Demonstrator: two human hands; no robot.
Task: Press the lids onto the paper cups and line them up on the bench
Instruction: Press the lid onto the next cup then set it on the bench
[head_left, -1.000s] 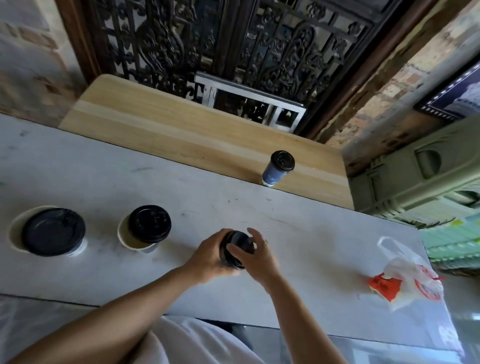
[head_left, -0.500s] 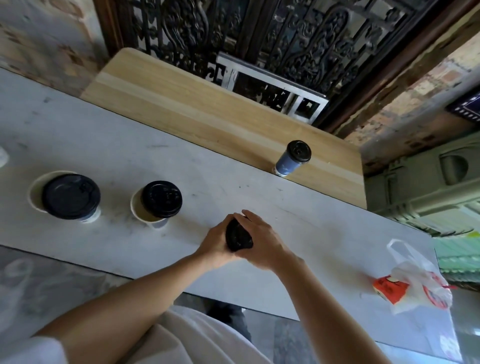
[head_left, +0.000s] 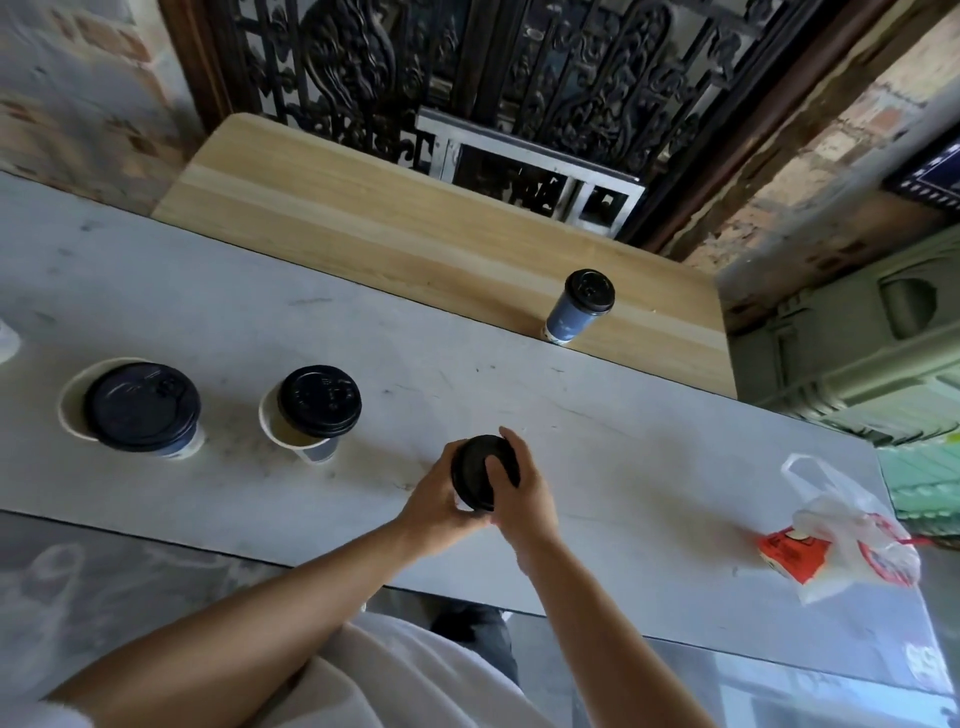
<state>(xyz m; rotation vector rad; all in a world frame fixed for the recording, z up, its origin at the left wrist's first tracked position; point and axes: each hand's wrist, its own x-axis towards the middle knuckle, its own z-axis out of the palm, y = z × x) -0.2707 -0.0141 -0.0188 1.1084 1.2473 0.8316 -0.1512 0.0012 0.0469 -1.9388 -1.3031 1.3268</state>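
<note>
Here, in the head view, we are gripping a paper cup whose black lid (head_left: 480, 472) is sitting between both hands above the grey bench (head_left: 597, 441). Our left hand (head_left: 435, 503) is wrapping the cup's left side, fingers curled shut around it; our right hand (head_left: 522, 493) is closing over the right side, with its thumb (head_left: 496, 470) lying across the lid top. The cup wall itself is hidden by the fingers. To the left, two cups are standing with loose lids: a large cup (head_left: 140, 408) and a middle cup (head_left: 314, 413). A lidded blue cup (head_left: 579, 306) is standing on the wooden board (head_left: 363, 223). Compared with half a second ago, the lid is now showing more fully, our right fingers covering less of it.
</note>
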